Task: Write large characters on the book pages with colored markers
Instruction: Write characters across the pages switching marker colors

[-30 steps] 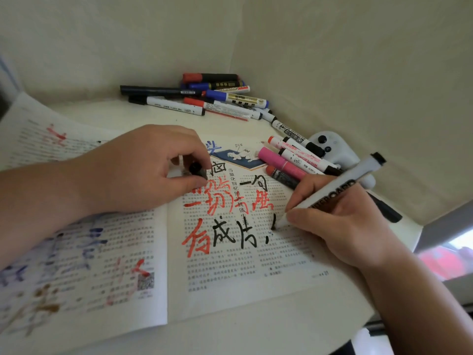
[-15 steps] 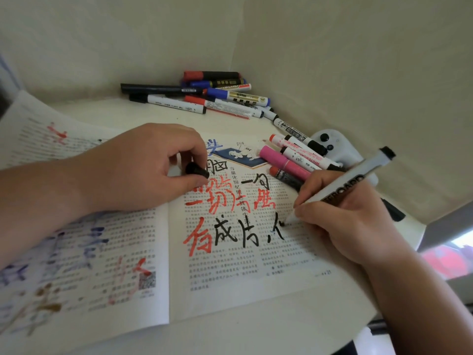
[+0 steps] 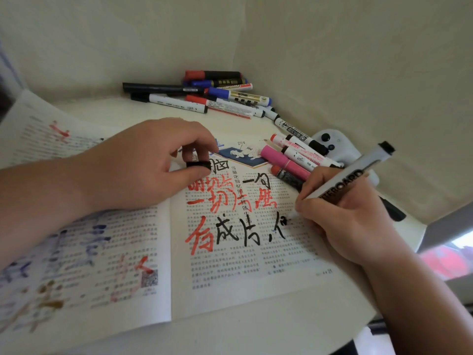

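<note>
Right hand (image 3: pixel 343 221) pinches a black marker (image 3: pixel 341 184), tip touching the right page of the open book (image 3: pixel 256 280), barrel slanting up and rightward; left hand (image 3: pixel 143 172) pinches its cap (image 3: pixel 198 165) near the spine

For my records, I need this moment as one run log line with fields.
step: writing black character | right hand: grips whiteboard marker, tip on right page | left hand: pinches black cap

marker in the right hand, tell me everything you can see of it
The marker is a white plastic-looking barrel with black lettering reading ITEBOARD and a black rear end. Uncapped and tilted, rear up to the right, its tip meets the book's right page beside black strokes. The right hand pinches it near the tip.
</note>
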